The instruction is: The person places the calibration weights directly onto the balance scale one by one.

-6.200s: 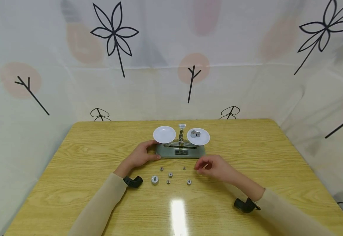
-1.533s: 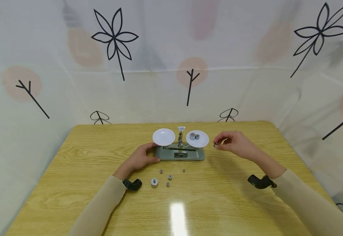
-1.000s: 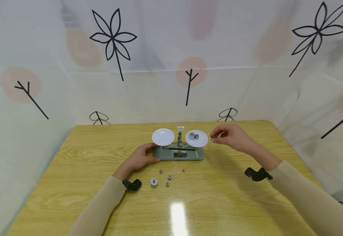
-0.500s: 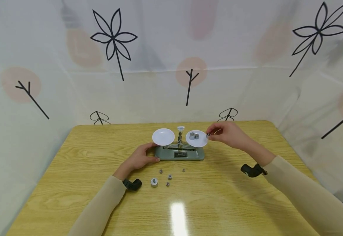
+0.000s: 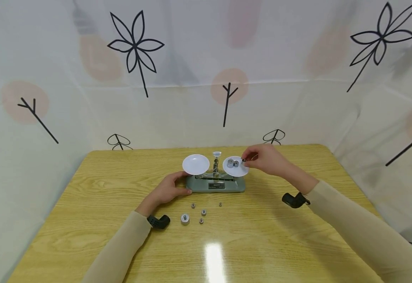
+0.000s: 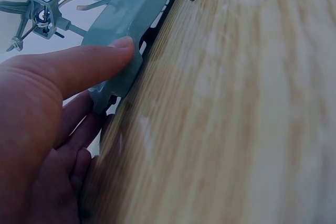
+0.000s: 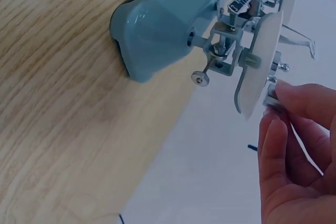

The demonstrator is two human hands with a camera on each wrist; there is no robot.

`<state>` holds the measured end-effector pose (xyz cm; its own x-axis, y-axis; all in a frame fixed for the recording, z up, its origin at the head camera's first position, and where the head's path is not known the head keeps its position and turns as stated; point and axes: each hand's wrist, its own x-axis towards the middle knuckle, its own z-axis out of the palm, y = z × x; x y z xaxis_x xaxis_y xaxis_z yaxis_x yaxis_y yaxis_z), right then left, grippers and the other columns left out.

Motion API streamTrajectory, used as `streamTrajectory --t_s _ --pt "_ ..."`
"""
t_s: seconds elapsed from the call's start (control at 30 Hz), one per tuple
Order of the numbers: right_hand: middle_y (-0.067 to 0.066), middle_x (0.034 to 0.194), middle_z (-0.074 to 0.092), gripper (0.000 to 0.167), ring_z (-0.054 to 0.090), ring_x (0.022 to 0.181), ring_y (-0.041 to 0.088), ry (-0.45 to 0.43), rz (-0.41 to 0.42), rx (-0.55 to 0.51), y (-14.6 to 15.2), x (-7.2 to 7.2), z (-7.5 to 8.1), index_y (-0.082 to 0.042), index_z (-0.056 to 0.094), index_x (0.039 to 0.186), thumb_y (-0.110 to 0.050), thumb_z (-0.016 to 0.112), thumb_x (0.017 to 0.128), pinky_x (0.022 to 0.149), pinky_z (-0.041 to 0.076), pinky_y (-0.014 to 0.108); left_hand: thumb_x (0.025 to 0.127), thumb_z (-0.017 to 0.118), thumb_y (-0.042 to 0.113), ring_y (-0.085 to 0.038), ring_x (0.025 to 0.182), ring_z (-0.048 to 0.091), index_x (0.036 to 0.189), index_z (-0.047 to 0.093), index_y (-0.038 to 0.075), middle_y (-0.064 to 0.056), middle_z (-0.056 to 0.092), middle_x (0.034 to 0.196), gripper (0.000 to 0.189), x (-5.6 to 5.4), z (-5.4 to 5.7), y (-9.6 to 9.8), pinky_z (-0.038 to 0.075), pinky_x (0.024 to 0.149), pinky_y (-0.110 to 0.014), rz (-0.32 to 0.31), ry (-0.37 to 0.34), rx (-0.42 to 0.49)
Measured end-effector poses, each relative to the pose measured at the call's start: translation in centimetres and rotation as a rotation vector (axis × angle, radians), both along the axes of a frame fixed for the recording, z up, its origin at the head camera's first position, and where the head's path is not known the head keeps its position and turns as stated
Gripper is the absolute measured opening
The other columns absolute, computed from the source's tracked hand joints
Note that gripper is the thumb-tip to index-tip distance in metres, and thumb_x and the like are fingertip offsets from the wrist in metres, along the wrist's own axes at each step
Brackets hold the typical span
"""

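The balance scale [image 5: 199, 185] has a grey-green base and two white pans. My left hand [image 5: 168, 189] grips the base's left end, thumb on the front face and fingers behind it, as the left wrist view also shows. Over the right pan [image 5: 235, 172], near its outer rim, my right hand [image 5: 266, 159] pinches a small metal weight [image 7: 272, 98] between thumb and fingers. Two other weights, a larger one [image 5: 230, 162] and a smaller one [image 5: 236, 163], stand on that pan. Nothing lies on the left pan [image 5: 196, 164].
Several more metal weights stand on the wooden table [image 5: 121, 243] in front of the scale, among them a large one [image 5: 185, 219] and a tiny one [image 5: 220, 204]. A patterned cloth [image 5: 177, 114] hangs behind the table's far edge.
My right hand has picked up a weight from the table's right side, lifted it, and moved it leftward over the right pan. The left hand has stayed on the base.
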<state>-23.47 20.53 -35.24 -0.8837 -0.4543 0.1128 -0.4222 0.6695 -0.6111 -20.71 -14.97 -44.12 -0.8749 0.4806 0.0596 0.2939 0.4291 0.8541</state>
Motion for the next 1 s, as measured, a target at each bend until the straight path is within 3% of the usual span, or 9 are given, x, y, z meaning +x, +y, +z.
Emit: streamTrajectory --t_s 0.07,0.23,0.53,0.63,0.87,1.0 --pt "0.004 0.093 0.069 0.013 0.063 0.085 0.02 0.001 -0.006 0.017 -0.3 -0.1 0.0 -0.006 0.073 0.098 -0.007 0.078 0.086 0.071 0.054 0.035 0.086 0.078 0.006 -0.034 0.138 0.041 0.138 0.056 0.0 -0.016 0.054 0.141 0.058 -0.1 -0.1 -0.1 0.03 0.114 -0.052 0.003 0.006 -0.002" --pt "0.004 0.092 0.07 0.013 0.064 0.084 0.02 0.006 -0.003 0.036 -0.8 -0.2 0.1 -0.006 0.073 0.097 -0.005 0.078 0.085 0.07 0.054 0.035 0.084 0.082 0.017 -0.025 0.139 0.04 0.139 0.057 0.012 -0.005 0.054 0.142 0.061 -1.6 -2.5 -0.7 0.029 0.115 -0.048 0.01 0.01 -0.022" --pt "0.004 0.091 0.07 0.012 0.065 0.084 0.02 0.031 0.003 0.063 -1.1 -0.3 0.4 -0.005 0.073 0.096 -0.004 0.077 0.085 0.07 0.055 0.036 0.084 0.081 0.01 -0.03 0.139 0.039 0.14 0.056 0.007 -0.011 0.054 0.143 0.061 -1.5 -2.6 -0.5 0.028 0.115 -0.051 0.019 0.015 -0.001" --pt "0.005 0.091 0.07 0.011 0.065 0.084 0.021 0.034 0.01 0.058 -1.1 -0.3 0.4 -0.004 0.073 0.095 -0.002 0.076 0.085 0.071 0.055 0.037 0.085 0.079 0.005 -0.033 0.14 0.038 0.14 0.054 0.002 -0.015 0.052 0.143 0.061 -1.2 -2.2 -0.3 0.026 0.115 -0.052 0.022 0.013 -0.002" --pt "0.006 0.093 0.071 0.009 0.065 0.086 0.022 0.028 -0.004 0.055 -1.0 -0.4 0.3 -0.004 0.074 0.095 -0.001 0.075 0.087 0.072 0.056 0.037 0.085 0.077 0.003 -0.037 0.138 0.04 0.137 0.055 -0.002 -0.019 0.053 0.141 0.057 0.5 0.8 0.1 0.029 0.114 -0.053 0.01 0.009 -0.009" --pt "0.006 0.094 0.071 0.01 0.065 0.087 0.022 0.015 -0.014 0.044 -0.8 -0.4 0.2 -0.004 0.074 0.096 -0.002 0.074 0.087 0.073 0.056 0.038 0.086 0.077 0.003 -0.038 0.136 0.042 0.136 0.056 -0.002 -0.019 0.055 0.139 0.055 0.7 1.1 0.1 0.03 0.112 -0.055 0.009 0.022 -0.007"
